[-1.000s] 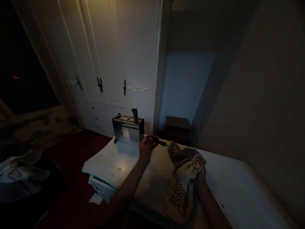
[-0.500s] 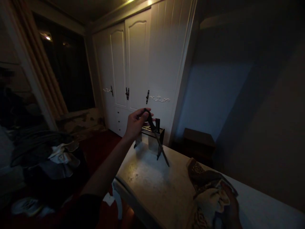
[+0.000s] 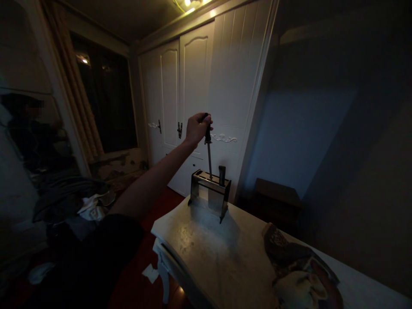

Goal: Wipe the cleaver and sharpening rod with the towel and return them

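Note:
High over the table, my left hand (image 3: 200, 128) is closed around the black handle of a sharpening steel (image 3: 210, 159). The thin rod points down, its lower end at the top slot of a metal knife holder (image 3: 209, 195). A second black-handled knife (image 3: 222, 176) stands upright in the right part of that holder. At the lower right, my right hand (image 3: 328, 281) is dim and partly out of frame, gripping a bunched brown and beige patterned cloth (image 3: 296, 283) on the table.
The pale table (image 3: 206, 249) has a curved front edge. White wardrobe doors (image 3: 196, 86) rise behind it, with a dark low cabinet (image 3: 278, 193) beyond its far side. Clothes (image 3: 93, 208) are heaped at left; a person (image 3: 32, 124) shows at far left.
My left hand has risen and brought the sharpening steel from a slant in front of the holder to nearly upright above it. The view has shifted slightly.

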The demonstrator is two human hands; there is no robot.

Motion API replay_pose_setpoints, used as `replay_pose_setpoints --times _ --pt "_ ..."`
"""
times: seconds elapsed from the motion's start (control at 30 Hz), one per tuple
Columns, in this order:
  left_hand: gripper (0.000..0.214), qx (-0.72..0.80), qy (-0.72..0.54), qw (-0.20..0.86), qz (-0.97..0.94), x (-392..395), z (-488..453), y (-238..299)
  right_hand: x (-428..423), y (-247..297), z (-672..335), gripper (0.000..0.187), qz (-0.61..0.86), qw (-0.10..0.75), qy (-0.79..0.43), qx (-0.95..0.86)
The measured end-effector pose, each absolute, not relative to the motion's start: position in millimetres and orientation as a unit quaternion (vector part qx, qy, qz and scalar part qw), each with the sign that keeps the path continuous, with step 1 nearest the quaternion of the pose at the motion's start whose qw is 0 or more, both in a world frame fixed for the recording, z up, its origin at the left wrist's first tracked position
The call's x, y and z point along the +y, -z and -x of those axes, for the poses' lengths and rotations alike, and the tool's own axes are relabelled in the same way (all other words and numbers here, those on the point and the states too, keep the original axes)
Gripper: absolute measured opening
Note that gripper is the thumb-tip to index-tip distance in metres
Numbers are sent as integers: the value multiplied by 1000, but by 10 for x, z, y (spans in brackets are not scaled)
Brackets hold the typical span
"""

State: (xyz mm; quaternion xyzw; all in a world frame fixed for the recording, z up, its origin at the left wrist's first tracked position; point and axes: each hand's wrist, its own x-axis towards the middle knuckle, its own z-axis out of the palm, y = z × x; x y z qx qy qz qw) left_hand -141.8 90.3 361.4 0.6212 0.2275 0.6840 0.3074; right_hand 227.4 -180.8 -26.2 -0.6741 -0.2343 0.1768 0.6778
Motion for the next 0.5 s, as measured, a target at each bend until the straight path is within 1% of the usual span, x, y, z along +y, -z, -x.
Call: replay_pose_setpoints --times 0.13,0.23,0.5 --pt "9 233 -701 271 -617 1110 1304 -3644 -1814 260 -2235 50 676 672 -182 -240" --pt "9 246 -709 254 -610 1256 1246 -3628 -1815 263 -2248 48 672 672 -180 -254" --pt "5 238 -729 262 -586 1515 1207 -3509 -1731 381 -2392 44 665 670 -205 -257"
